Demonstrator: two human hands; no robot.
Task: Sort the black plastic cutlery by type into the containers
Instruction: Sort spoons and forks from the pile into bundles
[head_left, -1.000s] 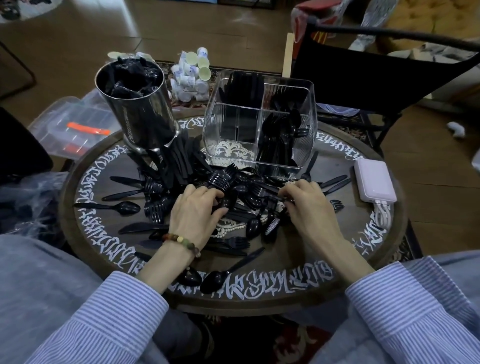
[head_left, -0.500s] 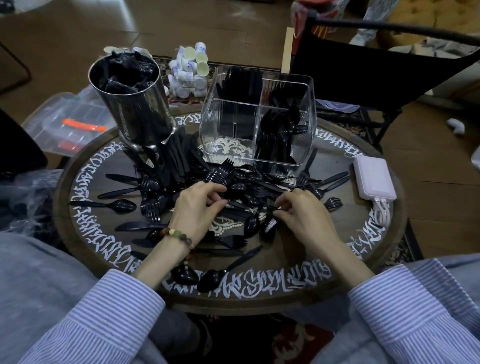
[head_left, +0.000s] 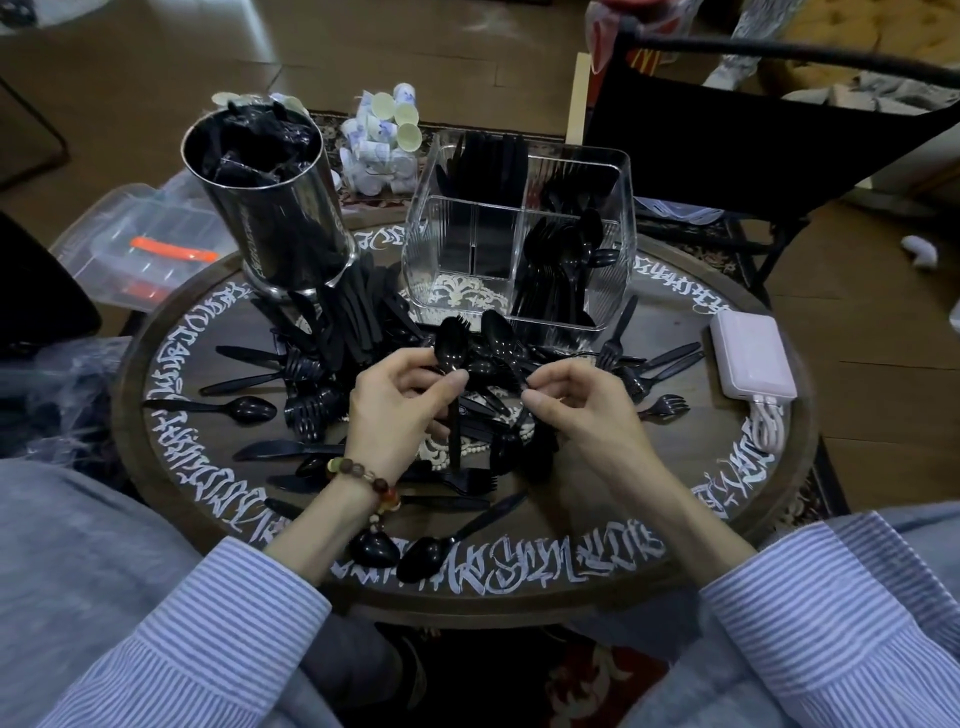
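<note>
A heap of black plastic cutlery (head_left: 332, 374) lies across the round wooden table (head_left: 623, 566). My left hand (head_left: 400, 410) pinches a black spoon (head_left: 451, 353) by its handle, bowl up, with a fork's tines showing behind it. My right hand (head_left: 576, 405) pinches a second black spoon (head_left: 498, 332), also lifted above the heap. Behind them stands a clear divided container (head_left: 522, 239) with knives in the back left section and spoons in the right one. A steel cylinder (head_left: 270, 202) at the back left is full of black pieces.
A pink power bank (head_left: 750, 353) with white cables lies at the table's right edge. Small white cups (head_left: 387, 140) are piled behind the containers. A black folding chair (head_left: 753, 135) stands at the back right, a clear plastic box (head_left: 140, 244) on the floor at left.
Both hands have risen out of the heap, each lifting a spoon upright; earlier they were down among the cutlery, picking through it.
</note>
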